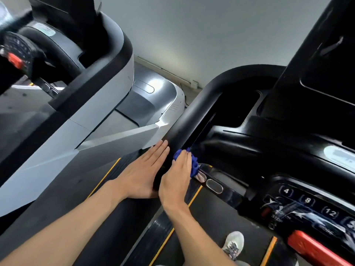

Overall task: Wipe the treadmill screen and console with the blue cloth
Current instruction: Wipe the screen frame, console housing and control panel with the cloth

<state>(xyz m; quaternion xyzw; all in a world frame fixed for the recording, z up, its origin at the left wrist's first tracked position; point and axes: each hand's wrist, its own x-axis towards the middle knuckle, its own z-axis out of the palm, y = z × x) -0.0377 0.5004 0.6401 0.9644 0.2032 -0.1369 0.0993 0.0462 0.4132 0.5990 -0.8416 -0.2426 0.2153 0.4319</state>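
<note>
**Cloth on the handrail, screen and keypad yet to come**

Here's the right hand (pixel 175 176) pressing the bunched blue cloth (pixel 194 164) down on the inner side of the black handrail (pixel 194 116), fingers laid fairly flat over it, blue wad poking out past the fingertips. The left hand (pixel 143 169) is spread flat against the outer side of that same rail, bracing, holding nothing. So the work sits at the console's left edge! The dark screen (pixel 330 60), up at upper right, is well apart from the cloth; whether it's been wiped I cannot tell. Same for the number keypad (pixel 307 204) and the red stop bar (pixel 315 248) at lower right. My read: plenty of console remains, and likely the screen too.
</note>
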